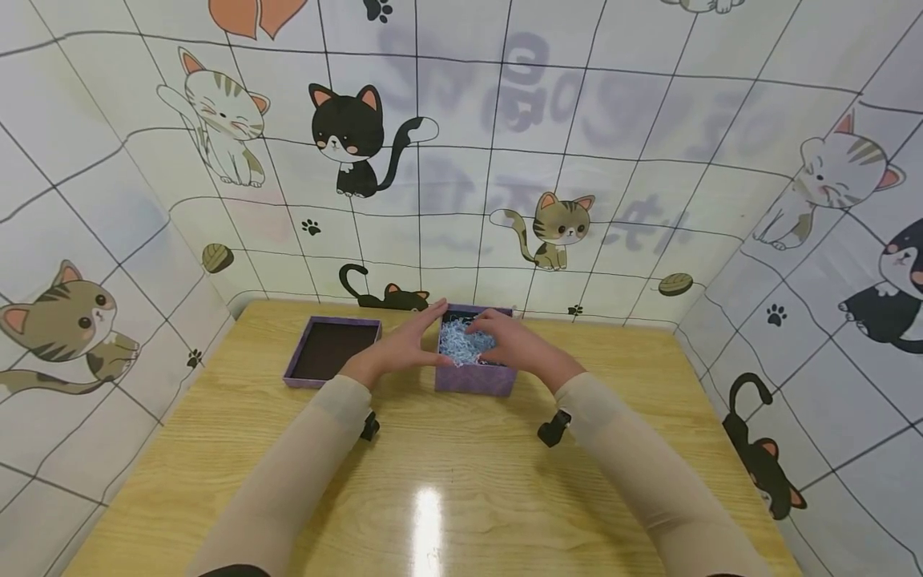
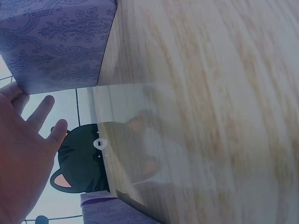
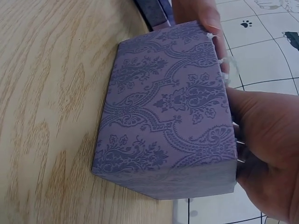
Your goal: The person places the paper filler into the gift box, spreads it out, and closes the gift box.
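Observation:
A purple box with a damask pattern stands at the back of the table, holding light-blue shredded paper. Something dark with pale marks shows inside along its far wall. My left hand lies at the box's left side, fingers spread, the thumb by the front rim and the fingertips by the far left corner. From the right, my right hand reaches over the rim with bent fingers in the shreds. Whether they pinch anything is hidden. In the right wrist view, the box's patterned side covers those fingertips.
A shallow purple lid with a dark inside lies left of the box, partly behind my left wrist. The wooden table meets a cat-print backdrop at the back and sides.

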### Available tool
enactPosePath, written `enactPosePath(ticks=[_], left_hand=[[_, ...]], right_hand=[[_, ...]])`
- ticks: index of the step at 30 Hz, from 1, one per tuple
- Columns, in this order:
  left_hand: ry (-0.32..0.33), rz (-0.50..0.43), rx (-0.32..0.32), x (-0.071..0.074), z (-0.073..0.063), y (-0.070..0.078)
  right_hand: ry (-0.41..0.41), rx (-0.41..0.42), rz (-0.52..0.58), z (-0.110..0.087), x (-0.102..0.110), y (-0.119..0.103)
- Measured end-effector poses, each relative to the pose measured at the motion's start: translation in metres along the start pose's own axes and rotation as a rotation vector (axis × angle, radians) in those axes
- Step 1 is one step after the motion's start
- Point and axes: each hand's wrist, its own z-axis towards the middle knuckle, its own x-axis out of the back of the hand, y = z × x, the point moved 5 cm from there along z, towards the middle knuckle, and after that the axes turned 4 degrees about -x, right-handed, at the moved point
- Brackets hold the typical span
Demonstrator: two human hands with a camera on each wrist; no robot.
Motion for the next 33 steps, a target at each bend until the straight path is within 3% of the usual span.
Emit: enactPosePath(ticks=[4, 9, 15, 19, 27, 33], left_hand=[[0.000, 0.003, -0.007, 0.000, 0.000, -0.001], [0.009, 0.003, 0.005, -0.001, 0.000, -0.004], [0.012, -0.005, 0.004, -0.001, 0.000, -0.005], [0.011, -0.009, 0.003, -0.001, -0.001, -0.005], [0.014, -0.017, 0.006, 0.000, -0.001, -0.002], [0.018, -0.028, -0.004, 0.000, 0.000, -0.002]], right_hand=[[0.042, 0.025, 0.017, -0.002, 0.003, -0.001], [0.126, 0.039, 0.135, -0.018, 0.014, 0.000], [0.172, -0.067, 0.184, -0.042, 0.018, 0.014], [0.150, -0.142, 0.173, -0.048, 0.013, 0.023], [0.140, -0.063, 0.035, -0.037, 0.013, 0.018], [0.088, -0.063, -0.048, -0.026, 0.013, 0.013]])
